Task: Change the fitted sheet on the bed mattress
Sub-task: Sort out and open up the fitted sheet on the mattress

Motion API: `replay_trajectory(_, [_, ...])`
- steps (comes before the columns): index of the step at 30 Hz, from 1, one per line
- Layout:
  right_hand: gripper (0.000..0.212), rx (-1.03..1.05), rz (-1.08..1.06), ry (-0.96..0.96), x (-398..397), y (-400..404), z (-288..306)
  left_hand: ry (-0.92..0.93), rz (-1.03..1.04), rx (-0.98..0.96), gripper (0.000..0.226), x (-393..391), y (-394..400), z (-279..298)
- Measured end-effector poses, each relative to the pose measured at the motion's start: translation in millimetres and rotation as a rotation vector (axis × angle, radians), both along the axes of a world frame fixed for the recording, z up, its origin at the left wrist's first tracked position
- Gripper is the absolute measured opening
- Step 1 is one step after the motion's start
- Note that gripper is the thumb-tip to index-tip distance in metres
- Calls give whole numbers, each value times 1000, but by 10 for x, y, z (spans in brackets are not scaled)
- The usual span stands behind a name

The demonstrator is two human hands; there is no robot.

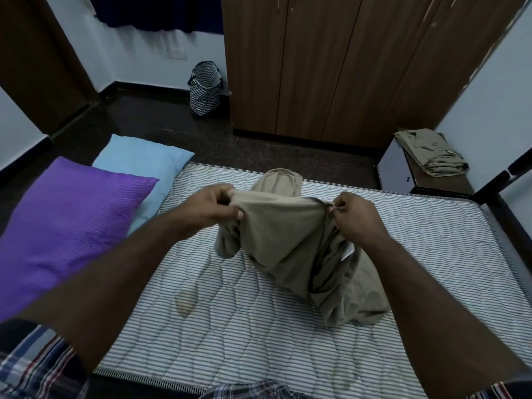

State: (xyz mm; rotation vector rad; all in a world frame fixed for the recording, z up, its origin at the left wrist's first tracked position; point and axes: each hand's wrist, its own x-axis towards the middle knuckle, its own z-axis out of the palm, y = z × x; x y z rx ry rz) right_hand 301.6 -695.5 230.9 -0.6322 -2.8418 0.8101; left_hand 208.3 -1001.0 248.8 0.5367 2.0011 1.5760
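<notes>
A bunched beige fitted sheet (290, 249) hangs from both my hands above the bare striped mattress (230, 318), its lower folds resting on the quilted top. My left hand (214, 207) grips one part of the sheet's upper edge. My right hand (355, 216) pinches the edge about a forearm's length to the right. The cloth is stretched taut between them. A small white label shows on the sheet under my right wrist.
A purple pillow (66, 226) and a light blue pillow (138, 159) lie at the mattress's left end. Another folded beige cloth (431, 152) rests on a low cabinet at right. A zigzag-patterned laundry basket (205, 87) stands by the brown wardrobe (331, 64).
</notes>
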Motion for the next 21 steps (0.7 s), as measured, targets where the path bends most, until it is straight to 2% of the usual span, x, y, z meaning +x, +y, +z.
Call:
replay_trajectory(2, [9, -18, 10, 26, 18, -18, 1, -16, 129, 169, 27, -6, 18, 51])
replay_trajectory(3, [7, -20, 3, 52, 19, -25, 8, 16, 127, 172, 27, 0, 23, 27])
replay_trajectory(4, [6, -13, -8, 76, 16, -24, 26, 79, 78, 87, 25, 10, 3, -69])
replay_trajectory(7, [10, 25, -30, 116, 19, 41, 106, 292, -270, -504, 17, 69, -166, -587])
replay_trajectory(8, [11, 36, -20, 117, 31, 56, 125, 368, -334, -647, 16, 85, -219, -710])
replay_trajectory(11, [11, 43, 7, 97, 54, 14, 98, 498, -377, -793, 22, 9, -274, -832])
replay_trajectory(13, [12, 38, -15, 99, 65, 1, 68, 538, -310, -793, 15, -53, -251, -718])
replay_trajectory(14, [13, 27, -38, 108, 73, 28, 81, 516, -194, -714, 12, -79, -231, -620])
replay_trajectory(16, [14, 15, -73, 121, 109, 110, 121, 494, 116, -427, 6, -125, -174, -382])
replay_trajectory(18, [15, 19, -71, 121, 134, 160, 150, 514, 263, -218, 9, -124, -118, -222])
replay_trajectory(19, [15, 23, -65, 113, 139, 154, 154, 536, 226, -241, 10, -110, -102, -215])
replay_trajectory(20, [14, 26, -59, 103, 143, 135, 154, 563, 120, -366, 10, -105, -101, -278])
replay_trajectory(21, [11, 31, -49, 93, 146, 119, 144, 574, -34, -577, 9, -76, -96, -357])
